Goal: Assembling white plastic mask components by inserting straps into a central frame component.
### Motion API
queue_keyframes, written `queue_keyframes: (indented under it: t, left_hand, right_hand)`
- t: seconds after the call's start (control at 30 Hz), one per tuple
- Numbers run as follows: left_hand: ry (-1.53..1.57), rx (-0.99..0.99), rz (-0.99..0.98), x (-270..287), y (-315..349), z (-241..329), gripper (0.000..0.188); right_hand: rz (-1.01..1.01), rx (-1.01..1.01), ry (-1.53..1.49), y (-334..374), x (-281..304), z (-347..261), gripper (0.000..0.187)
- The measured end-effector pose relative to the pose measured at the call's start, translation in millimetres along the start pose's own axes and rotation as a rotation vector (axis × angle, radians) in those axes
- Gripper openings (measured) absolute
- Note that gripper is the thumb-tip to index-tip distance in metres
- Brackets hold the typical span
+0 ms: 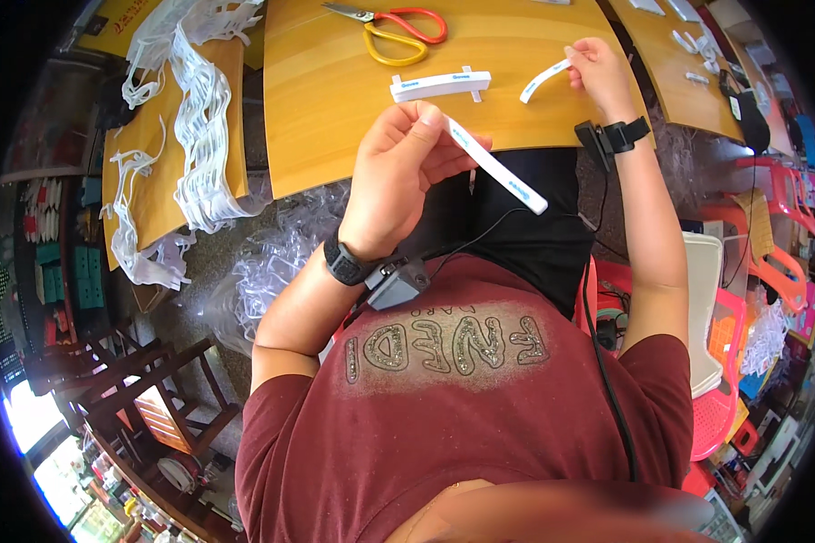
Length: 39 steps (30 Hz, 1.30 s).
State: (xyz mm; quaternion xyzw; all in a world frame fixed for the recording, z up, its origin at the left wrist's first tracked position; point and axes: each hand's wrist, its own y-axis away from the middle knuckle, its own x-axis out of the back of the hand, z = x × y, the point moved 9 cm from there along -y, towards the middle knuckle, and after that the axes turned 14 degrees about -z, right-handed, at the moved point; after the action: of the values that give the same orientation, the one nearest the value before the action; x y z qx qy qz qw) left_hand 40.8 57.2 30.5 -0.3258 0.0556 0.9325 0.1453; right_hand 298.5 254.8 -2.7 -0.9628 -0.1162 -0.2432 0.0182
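Observation:
My left hand (391,172) is closed in a pinch on one end of a white strip bundle (493,165), which points down and right over my lap. Blue print shows along its top; it looks like several thin strips laid together. Over the table's right part, my right hand (599,77) pinches the end of a single curved white strip (543,80) with blue print. Between the hands, near the table's front edge, lies a stack of white strips (440,86) across two narrow white bands. Scissors (400,34) with one red and one yellow handle lie open beyond it.
The wooden table (317,118) spans the front. At left, long white strips (199,136) hang in a tangled heap over a side table. Clear plastic waste (285,244) covers the floor below. Cables run from both wrist devices. Red plastic chairs (720,398) stand at right, a wooden chair (167,407) at left.

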Motion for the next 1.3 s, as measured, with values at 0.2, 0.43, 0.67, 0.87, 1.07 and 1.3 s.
queue_keyframes:
  t: [0.2, 0.43, 0.67, 0.87, 1.07, 1.3]
  left_hand:
    - [-0.063, 0.044, 0.05, 11, -4, 2, 0.024]
    - [-0.051, 0.078, 0.056, 15, -9, -7, 0.02]
    - [-0.26, -0.045, 0.008, 14, -19, -11, 0.023]
    - [-0.353, 0.092, -0.023, 12, -10, -26, 0.027]
    - [-0.977, 0.014, -0.006, 11, -10, -3, 0.019]
    - [-1.264, -0.078, 0.093, 26, -9, 7, 0.017]
  right_hand:
    - [-0.037, 0.14, 0.626, 14, -17, -38, 0.031]
    - [-0.286, 0.428, 0.394, 71, -59, -121, 0.03]
    - [-0.725, 0.098, -0.098, 104, -121, -131, 0.02]
    - [-0.57, -0.013, -0.691, 95, -117, -105, 0.03]
    - [-0.469, 0.678, 0.457, 120, -115, -161, 0.018]
    - [-0.46, 0.51, 0.452, 104, -121, -145, 0.011]
